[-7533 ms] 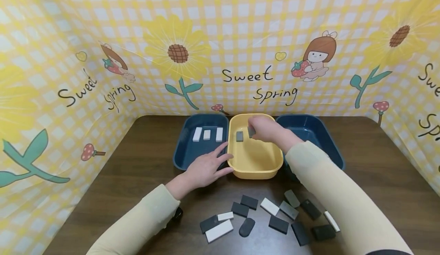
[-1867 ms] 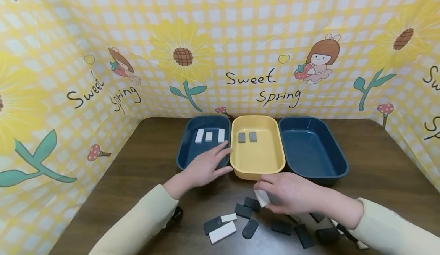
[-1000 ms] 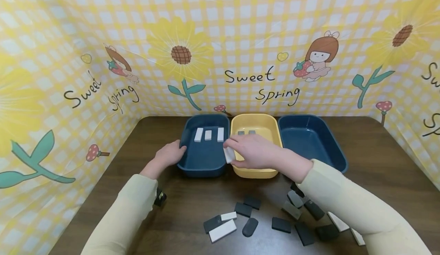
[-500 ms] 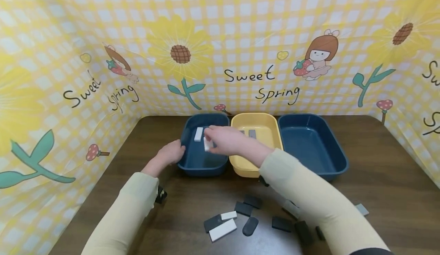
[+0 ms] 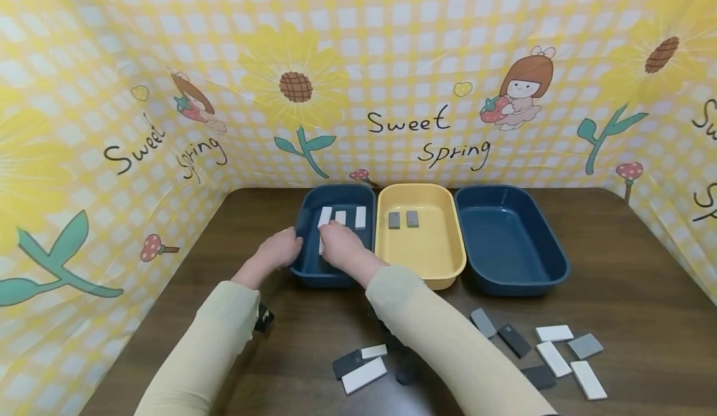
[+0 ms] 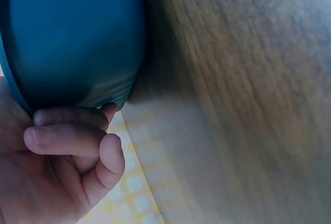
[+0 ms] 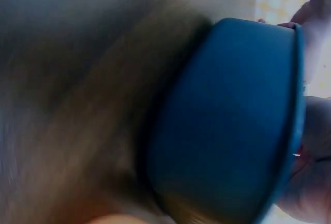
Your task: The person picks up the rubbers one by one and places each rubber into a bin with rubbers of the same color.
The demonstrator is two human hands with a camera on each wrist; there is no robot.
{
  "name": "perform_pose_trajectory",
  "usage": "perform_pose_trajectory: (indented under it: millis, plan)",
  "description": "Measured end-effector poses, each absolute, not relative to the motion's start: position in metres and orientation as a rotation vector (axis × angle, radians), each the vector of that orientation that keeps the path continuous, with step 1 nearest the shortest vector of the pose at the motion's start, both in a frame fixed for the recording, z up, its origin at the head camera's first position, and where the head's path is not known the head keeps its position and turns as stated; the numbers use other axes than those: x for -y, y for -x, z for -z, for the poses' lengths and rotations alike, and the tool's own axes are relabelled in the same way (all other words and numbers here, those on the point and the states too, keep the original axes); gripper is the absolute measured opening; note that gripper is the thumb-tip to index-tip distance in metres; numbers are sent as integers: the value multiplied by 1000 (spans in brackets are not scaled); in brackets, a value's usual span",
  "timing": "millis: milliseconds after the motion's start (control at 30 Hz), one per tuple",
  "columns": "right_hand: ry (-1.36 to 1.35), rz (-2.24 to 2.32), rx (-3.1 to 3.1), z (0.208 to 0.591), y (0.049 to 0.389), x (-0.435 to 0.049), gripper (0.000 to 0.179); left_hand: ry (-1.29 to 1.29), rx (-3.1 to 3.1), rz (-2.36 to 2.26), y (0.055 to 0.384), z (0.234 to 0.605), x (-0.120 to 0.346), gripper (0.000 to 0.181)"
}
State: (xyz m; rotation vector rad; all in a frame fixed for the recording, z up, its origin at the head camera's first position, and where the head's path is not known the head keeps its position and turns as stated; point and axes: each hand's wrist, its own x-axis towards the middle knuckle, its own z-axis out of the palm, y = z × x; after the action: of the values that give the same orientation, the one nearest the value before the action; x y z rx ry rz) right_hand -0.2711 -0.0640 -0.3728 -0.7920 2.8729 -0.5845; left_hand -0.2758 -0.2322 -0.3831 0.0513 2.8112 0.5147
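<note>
My left hand (image 5: 278, 248) grips the left rim of the left blue bin (image 5: 325, 280); in the left wrist view, the hand (image 6: 67, 157) has curled fingers against the bin's wall (image 6: 77, 32). My right hand (image 5: 343, 245) is inside that bin, pinching a white block (image 5: 321, 246), mostly covered by the fingers. Just beyond it, three white blocks stand in a row: a left one (image 5: 325, 216), a middle one (image 5: 340, 217) and a right one (image 5: 361, 217). The right wrist view shows the bin's outer wall (image 7: 227, 115), with the held block hidden.
A yellow bin (image 5: 420, 254) in the middle holds two grey blocks (image 5: 412, 218). To its right stands another blue bin (image 5: 510, 248). Several loose white, grey and black blocks lie in front, such as a long white block (image 5: 364, 375) and a black block (image 5: 513, 340).
My right hand has picked up a white block from the table and carried it left over the yellow bin into the left blue bin. My left hand has shifted to that bin's left rim.
</note>
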Motion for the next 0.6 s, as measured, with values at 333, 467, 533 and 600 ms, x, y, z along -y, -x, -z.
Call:
perform_pose_trajectory:
  millis: [333,467,533,600]
  plan:
    - [804,581,-2850,400,283,71,8,-17,-2799,-446,277,383,231,52]
    - [796,613,-2851,400,286,74,12,-20,-2807,-449,277,383,231,51]
    - [792,608,-2845,400,287,76,15,-23,-2807,-456,276,382,232,51]
    - [797,595,-2831,400,287,77,17,-20,-2802,-465,275,382,232,50]
